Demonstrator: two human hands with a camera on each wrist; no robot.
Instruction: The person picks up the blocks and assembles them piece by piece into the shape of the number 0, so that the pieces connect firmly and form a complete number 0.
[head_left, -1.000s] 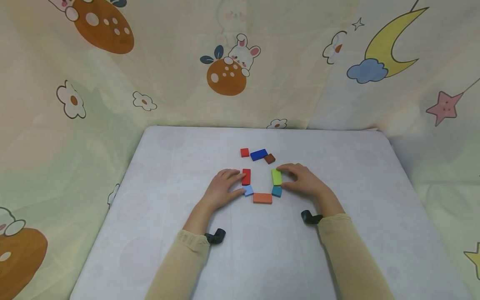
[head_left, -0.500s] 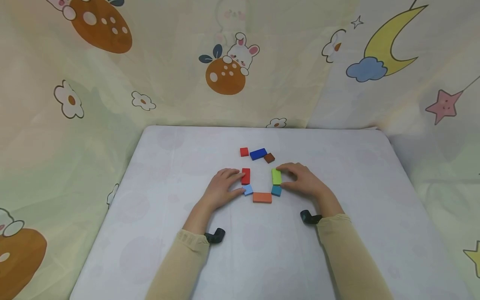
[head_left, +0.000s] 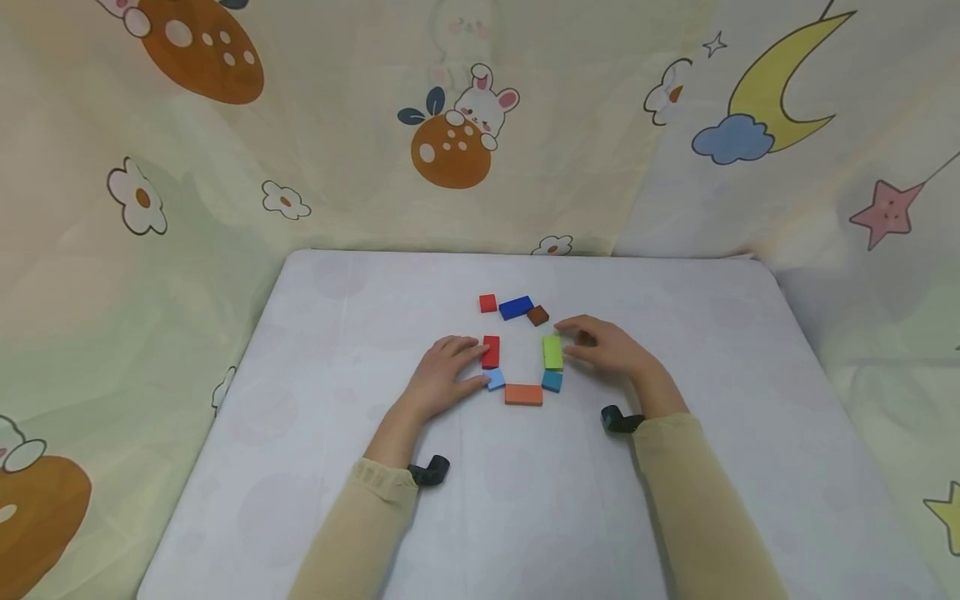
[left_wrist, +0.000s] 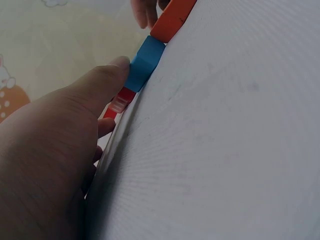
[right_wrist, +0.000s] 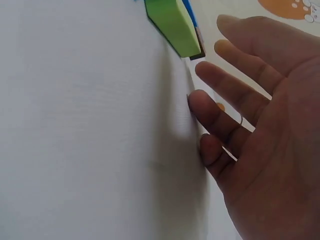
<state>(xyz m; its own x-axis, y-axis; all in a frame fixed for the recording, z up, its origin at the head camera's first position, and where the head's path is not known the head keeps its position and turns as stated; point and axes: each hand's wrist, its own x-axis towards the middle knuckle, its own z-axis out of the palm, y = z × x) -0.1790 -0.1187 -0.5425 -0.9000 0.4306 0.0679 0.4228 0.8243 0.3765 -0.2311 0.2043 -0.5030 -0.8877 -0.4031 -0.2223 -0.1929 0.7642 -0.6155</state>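
My left hand rests beside a red block, a finger reaching onto it. Its thumb touches a light blue block, which shows as a larger blue block in the left wrist view. To the right, my right hand stands just off a lime green block, fingers extended. The right wrist view shows the palm with nothing in it and the green block apart from the fingertips. A teal block sits below the green one. An orange block lies between the two blue ones.
Farther back lie a small red block, a dark blue block and a brown block. All the blocks are on a white-covered table. A printed curtain hangs behind the table.
My right hand has let go of the green block and moved slightly away and back. The left hand stays where it was, and the blocks look unmoved.
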